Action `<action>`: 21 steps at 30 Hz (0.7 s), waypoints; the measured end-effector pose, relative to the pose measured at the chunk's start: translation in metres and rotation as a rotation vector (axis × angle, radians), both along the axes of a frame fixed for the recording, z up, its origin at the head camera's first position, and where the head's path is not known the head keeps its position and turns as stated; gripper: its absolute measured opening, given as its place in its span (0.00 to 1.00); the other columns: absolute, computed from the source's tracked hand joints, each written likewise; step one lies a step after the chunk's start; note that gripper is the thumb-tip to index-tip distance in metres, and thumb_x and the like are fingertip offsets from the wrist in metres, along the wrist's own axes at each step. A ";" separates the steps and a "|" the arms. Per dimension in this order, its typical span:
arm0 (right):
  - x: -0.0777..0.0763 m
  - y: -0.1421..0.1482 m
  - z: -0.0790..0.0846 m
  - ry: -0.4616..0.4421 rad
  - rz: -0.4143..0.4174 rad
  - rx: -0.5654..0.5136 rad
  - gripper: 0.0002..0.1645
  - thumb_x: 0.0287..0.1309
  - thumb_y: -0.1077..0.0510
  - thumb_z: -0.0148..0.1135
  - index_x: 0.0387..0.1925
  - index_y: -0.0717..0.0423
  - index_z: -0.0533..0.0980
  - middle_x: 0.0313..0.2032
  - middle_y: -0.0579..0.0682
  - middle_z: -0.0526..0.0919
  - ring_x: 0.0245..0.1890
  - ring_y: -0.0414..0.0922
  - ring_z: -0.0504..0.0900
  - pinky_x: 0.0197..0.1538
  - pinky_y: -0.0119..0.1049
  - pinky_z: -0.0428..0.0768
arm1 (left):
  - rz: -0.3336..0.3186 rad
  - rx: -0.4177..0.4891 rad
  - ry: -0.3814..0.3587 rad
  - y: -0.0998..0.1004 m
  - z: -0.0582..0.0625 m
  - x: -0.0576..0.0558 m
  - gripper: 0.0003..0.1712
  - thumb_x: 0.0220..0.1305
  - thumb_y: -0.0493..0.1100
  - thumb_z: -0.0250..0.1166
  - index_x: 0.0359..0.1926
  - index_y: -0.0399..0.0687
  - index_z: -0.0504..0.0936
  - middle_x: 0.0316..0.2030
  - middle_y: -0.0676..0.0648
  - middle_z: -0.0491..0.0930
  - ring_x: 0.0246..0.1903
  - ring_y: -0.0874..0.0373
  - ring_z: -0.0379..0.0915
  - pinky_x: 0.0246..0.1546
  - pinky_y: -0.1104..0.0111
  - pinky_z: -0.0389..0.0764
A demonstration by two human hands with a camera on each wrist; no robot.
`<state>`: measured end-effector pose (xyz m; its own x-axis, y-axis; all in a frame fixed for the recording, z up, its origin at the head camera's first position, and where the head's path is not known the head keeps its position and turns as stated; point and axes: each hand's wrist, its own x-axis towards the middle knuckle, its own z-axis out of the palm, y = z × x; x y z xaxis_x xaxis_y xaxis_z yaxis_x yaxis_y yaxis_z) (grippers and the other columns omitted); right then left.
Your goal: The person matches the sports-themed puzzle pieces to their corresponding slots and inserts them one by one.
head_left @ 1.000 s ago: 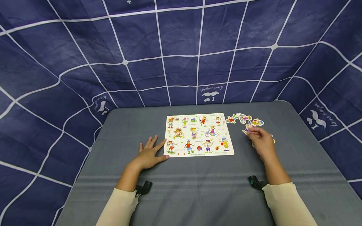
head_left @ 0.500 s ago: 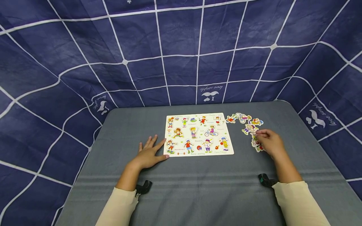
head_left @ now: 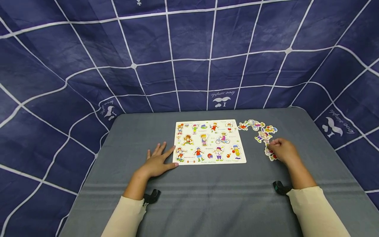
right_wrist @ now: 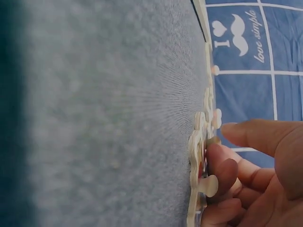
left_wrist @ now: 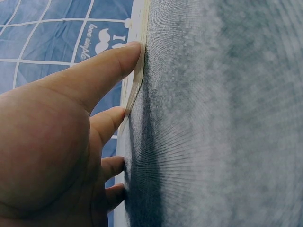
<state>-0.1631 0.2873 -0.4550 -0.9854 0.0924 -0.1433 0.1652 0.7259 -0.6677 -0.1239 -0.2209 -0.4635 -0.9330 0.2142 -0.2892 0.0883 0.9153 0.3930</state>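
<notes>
In the head view a white puzzle board [head_left: 211,148] with printed sports figures lies flat on the table. My left hand [head_left: 155,164] is spread flat at its left side, thumb and index finger touching the board's edge; the left wrist view shows the thumb [left_wrist: 113,61] against that edge. Right of the board, my right hand [head_left: 285,152] has curled fingers over the nearer cut-out puzzle pieces. Its thumb and index fingertips pinch at a puzzle piece [head_left: 267,150], which stays low on the cloth. A white knob [right_wrist: 208,186] on a neighbouring piece shows in the right wrist view.
Several more puzzle pieces curve from the board's right corner, among them a bicycle piece [head_left: 257,125] and a batter-like figure piece [head_left: 263,136]. A grey cloth [head_left: 207,197] covers the table. A blue curtain with white lines [head_left: 189,75] encloses the back and sides.
My right hand has left the figure piece farther back and moved right and nearer, onto the lower pieces, where it has stayed almost still. My left hand keeps its place at the board.
</notes>
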 end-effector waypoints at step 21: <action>-0.009 -0.004 -0.001 0.067 0.057 0.163 0.12 0.65 0.54 0.58 0.33 0.60 0.77 0.14 0.42 0.76 0.17 0.42 0.72 0.25 0.37 0.66 | 0.004 -0.005 0.008 0.001 0.000 0.001 0.48 0.63 0.73 0.61 0.79 0.71 0.54 0.82 0.42 0.39 0.81 0.39 0.27 0.73 0.30 0.29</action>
<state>-0.1721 0.2837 -0.4558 -0.9965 0.0527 -0.0648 0.0798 0.8321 -0.5488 -0.1229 -0.2197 -0.4638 -0.9362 0.2088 -0.2827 0.0877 0.9177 0.3875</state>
